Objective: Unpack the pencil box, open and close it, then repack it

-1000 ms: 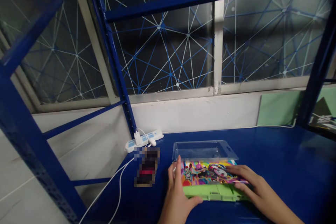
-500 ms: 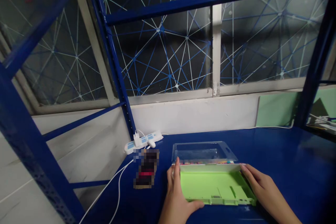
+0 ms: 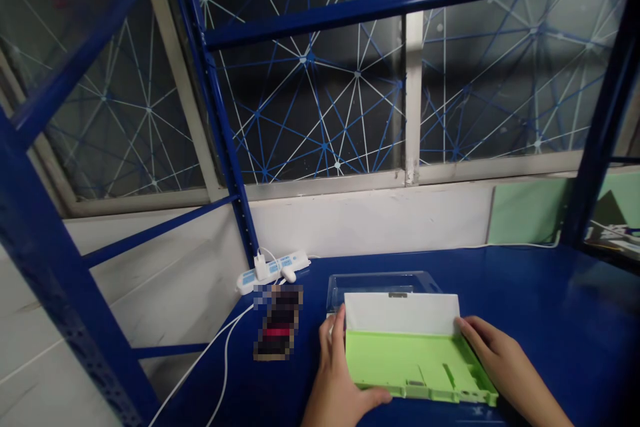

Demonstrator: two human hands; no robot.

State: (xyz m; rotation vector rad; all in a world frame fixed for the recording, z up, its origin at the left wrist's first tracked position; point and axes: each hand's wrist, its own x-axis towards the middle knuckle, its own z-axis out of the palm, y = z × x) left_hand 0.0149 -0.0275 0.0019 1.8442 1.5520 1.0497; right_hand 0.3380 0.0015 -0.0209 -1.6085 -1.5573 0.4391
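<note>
A light green case (image 3: 415, 363) lies open on the blue table (image 3: 540, 307), its white-lined lid (image 3: 400, 313) standing up at the back. My left hand (image 3: 335, 380) grips the case's left end, fingers along the side and thumb under the front edge. My right hand (image 3: 495, 360) holds the right end, with fingertips at the lid's lower right corner. A clear plastic blister tray (image 3: 380, 282) sits just behind the lid, mostly hidden by it.
A pixelated dark object (image 3: 279, 321) lies left of the case. Behind it sit a white power strip (image 3: 273, 269) with a plugged charger and white cables (image 3: 220, 347) running off the table's left edge. Blue rack posts (image 3: 220, 113) and a webbed window stand behind.
The case's colourful lid has swung up from closed to upright, showing its white inside and the green interior. Both hands stayed at the case's ends.
</note>
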